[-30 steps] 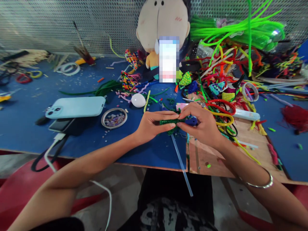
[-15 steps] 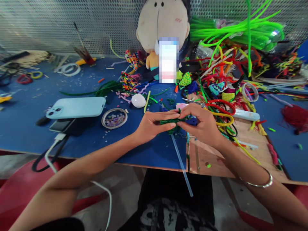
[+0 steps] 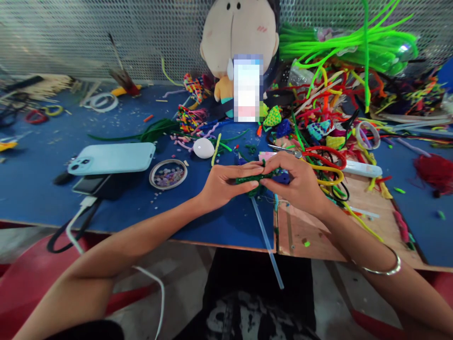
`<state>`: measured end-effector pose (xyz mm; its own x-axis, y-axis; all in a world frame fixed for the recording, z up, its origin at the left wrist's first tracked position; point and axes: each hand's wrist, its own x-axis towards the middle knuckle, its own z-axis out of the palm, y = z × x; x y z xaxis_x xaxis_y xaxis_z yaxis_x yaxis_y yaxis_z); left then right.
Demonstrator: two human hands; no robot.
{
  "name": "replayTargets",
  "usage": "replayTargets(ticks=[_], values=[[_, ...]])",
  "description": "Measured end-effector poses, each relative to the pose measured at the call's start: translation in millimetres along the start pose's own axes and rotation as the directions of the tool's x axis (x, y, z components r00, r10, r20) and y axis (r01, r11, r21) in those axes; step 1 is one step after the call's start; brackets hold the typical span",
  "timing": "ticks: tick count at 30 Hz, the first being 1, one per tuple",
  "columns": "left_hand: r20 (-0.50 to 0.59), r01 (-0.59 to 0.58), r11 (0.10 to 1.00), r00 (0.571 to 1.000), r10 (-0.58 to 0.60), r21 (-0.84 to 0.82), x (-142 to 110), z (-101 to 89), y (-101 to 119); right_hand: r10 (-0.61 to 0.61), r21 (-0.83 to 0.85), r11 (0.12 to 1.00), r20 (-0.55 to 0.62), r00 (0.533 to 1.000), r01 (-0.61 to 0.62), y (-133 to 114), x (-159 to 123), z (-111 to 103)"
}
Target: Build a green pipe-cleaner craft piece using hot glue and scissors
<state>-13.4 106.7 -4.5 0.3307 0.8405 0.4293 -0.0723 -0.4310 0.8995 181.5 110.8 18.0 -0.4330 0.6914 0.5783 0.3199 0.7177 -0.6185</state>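
My left hand (image 3: 226, 183) and my right hand (image 3: 296, 182) meet above the blue table (image 3: 53, 189) and together pinch a dark green pipe-cleaner piece (image 3: 254, 179). The left fingers grip its left end, the right fingers its right end. A blue pipe-cleaner bit (image 3: 283, 179) shows between my right fingers, touching the green piece. A clear glue stick (image 3: 267, 241) lies on the table below my hands and sticks out past the front edge.
A light blue phone (image 3: 111, 158) lies on a dark device at left, beside a round tin of beads (image 3: 168, 174) and a white egg-shaped object (image 3: 203, 148). A plush doll (image 3: 240, 33) stands at the back. Heaps of coloured pipe cleaners (image 3: 336, 94) and scissors (image 3: 286, 150) crowd the right.
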Motion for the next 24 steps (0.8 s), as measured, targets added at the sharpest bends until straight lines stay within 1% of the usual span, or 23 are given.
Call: replayTargets(ticks=[7, 14, 21, 24], values=[[-0.005, -0.003, 1.000, 1.000, 0.003, 0.006, 0.0, 0.2, 0.0, 0.003, -0.006, 1.000, 0.004, 1.000, -0.003, -0.9, 0.5, -1.0], [-0.020, 0.020, 0.999, 1.000, -0.020, 0.026, -0.3, -0.2, -0.2, 0.048, -0.014, 0.999, 0.011, 0.999, -0.047, -3.0, 0.8, -1.4], [-0.004, -0.033, 0.999, 0.999, 0.033, 0.023, -0.7, -0.7, -1.4, 0.034, -0.014, 0.999, 0.016, 0.999, -0.034, -3.2, 0.5, -0.8], [0.002, -0.037, 0.999, 0.999, 0.037, 0.014, -0.6, -0.2, -1.3, 0.070, -0.001, 0.998, 0.004, 0.998, -0.070, -3.9, -0.1, -0.9]])
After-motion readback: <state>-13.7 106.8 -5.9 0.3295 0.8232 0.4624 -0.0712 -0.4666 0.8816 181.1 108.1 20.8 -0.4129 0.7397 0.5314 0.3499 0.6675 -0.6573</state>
